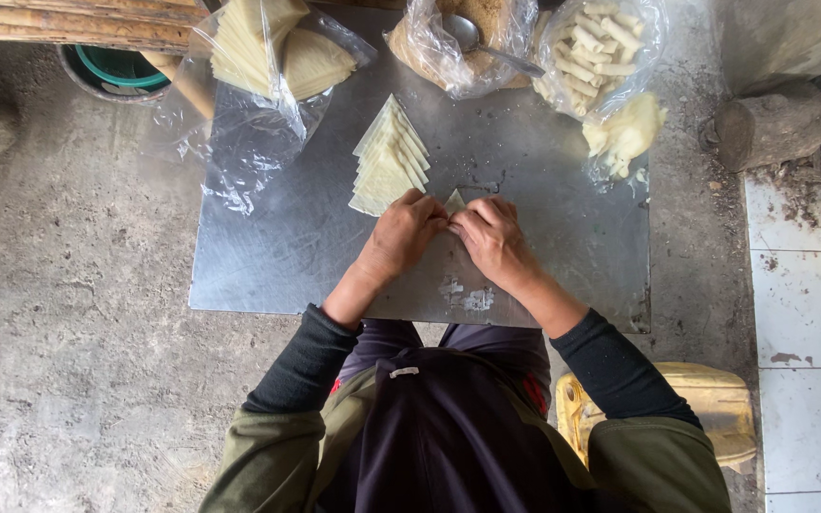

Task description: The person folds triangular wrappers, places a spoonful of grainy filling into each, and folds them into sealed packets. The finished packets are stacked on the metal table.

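Both my hands are down on one pastry sheet (454, 201) mid-tray: left hand (401, 237) and right hand (493, 237) pinch its edges, fingertips nearly touching, only a corner showing. Risk: thin sheet tears if pinched too hard, or sticks on the white smears near me. Wrapper stack (390, 157) sits just far-left of my hands. Far edge: bagged wrappers (273, 47), filling bag with spoon (463, 38), bag of finished rolls (596, 47). Metal tray (563, 218) on rough concrete floor (68, 285), tiles right.

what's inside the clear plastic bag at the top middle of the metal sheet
The clear bag holds brownish crumbly filling with a metal spoon lying in it. How deep the filling goes is hidden by the crumpled plastic.
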A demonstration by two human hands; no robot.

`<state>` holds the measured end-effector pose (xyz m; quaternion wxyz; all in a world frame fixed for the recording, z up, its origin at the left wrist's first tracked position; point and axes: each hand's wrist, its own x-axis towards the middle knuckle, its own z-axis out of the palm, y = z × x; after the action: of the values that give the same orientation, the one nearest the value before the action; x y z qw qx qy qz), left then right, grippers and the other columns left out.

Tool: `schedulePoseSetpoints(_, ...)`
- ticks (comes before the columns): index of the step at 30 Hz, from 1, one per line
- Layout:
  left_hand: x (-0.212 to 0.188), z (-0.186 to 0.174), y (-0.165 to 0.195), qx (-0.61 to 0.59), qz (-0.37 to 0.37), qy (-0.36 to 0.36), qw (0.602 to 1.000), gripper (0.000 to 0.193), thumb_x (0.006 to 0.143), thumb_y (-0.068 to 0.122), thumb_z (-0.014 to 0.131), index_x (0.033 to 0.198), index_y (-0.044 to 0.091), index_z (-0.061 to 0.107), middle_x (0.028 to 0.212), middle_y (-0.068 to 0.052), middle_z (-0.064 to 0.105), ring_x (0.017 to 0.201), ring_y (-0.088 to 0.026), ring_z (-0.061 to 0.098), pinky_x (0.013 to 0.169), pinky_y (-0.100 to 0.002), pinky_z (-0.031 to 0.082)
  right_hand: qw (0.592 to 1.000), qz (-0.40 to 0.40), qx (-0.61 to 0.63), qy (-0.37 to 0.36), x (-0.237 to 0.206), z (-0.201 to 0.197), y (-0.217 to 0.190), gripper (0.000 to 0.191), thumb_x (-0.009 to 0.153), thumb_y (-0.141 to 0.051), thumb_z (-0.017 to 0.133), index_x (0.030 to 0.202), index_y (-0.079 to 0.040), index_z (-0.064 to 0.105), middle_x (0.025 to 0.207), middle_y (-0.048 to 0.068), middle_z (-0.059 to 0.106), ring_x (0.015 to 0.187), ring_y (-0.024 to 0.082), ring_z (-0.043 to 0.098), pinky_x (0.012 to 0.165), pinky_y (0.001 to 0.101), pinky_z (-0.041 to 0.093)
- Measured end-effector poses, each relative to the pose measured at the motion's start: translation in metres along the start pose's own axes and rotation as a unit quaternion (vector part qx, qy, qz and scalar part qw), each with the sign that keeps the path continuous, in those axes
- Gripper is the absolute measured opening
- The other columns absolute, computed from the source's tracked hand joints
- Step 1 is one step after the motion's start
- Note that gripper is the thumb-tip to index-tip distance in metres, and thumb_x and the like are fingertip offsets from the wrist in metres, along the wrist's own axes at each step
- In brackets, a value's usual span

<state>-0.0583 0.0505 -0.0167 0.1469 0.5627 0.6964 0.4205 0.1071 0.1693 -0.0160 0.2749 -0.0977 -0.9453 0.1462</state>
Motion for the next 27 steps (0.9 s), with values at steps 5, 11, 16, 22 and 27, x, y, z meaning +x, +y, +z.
schedulePoseSetpoints(5,0.003,0.009,-0.001,0.043,0.008,0.021,0.999,0.015,0.091,0.015,0.073,0.099,0.004,0.068,0.095,-0.013,0.064,0.093,-0.033,0.065,0.084,-0.042,0.055,1.000,-0.001,0.032,-0.002,0.003,-0.004,0.002,0.023,0.090,-0.014,0.079,0.108,-0.005,0.068,0.102,0.004,0.063,0.101,0.024,0.060,0.091,0.0414,0.044)
schedulePoseSetpoints(11,-0.004,0.009,0.005,0.019,-0.001,0.054,0.998,0.014,0.090,0.011,0.073,0.099,0.002,0.067,0.097,-0.014,0.063,0.090,-0.032,0.067,0.080,-0.040,0.056,1.000,0.014,0.008,0.017,0.005,-0.002,0.000,0.013,0.088,-0.011,0.079,0.097,-0.008,0.069,0.098,0.006,0.062,0.099,0.026,0.058,0.092,0.0421,0.043)
schedulePoseSetpoints(16,-0.004,0.007,0.001,0.031,0.052,0.049,0.997,0.015,0.091,0.013,0.073,0.101,0.003,0.068,0.096,-0.014,0.062,0.084,-0.032,0.068,0.077,-0.039,0.058,1.000,0.011,0.012,0.020,0.004,0.007,0.011,0.012,0.092,-0.011,0.078,0.098,-0.007,0.069,0.099,0.006,0.062,0.099,0.025,0.059,0.097,0.0417,0.045)
schedulePoseSetpoints(22,0.007,0.005,0.002,0.019,-0.023,0.022,0.999,0.012,0.092,0.015,0.073,0.096,0.004,0.071,0.096,-0.013,0.065,0.084,-0.034,0.068,0.077,-0.041,0.057,0.998,0.017,0.056,0.020,-0.001,0.001,0.018,0.016,0.094,-0.010,0.075,0.106,-0.003,0.066,0.104,0.006,0.066,0.099,0.025,0.061,0.095,0.0421,0.043)
schedulePoseSetpoints(27,0.009,0.002,0.008,-0.013,-0.022,0.057,0.998,0.017,0.087,0.013,0.074,0.098,0.001,0.068,0.097,-0.014,0.064,0.088,-0.033,0.067,0.079,-0.041,0.056,0.999,0.030,-0.011,0.015,0.004,-0.002,0.013,0.013,0.090,-0.010,0.077,0.099,-0.009,0.068,0.099,0.006,0.063,0.097,0.027,0.058,0.091,0.0416,0.043)
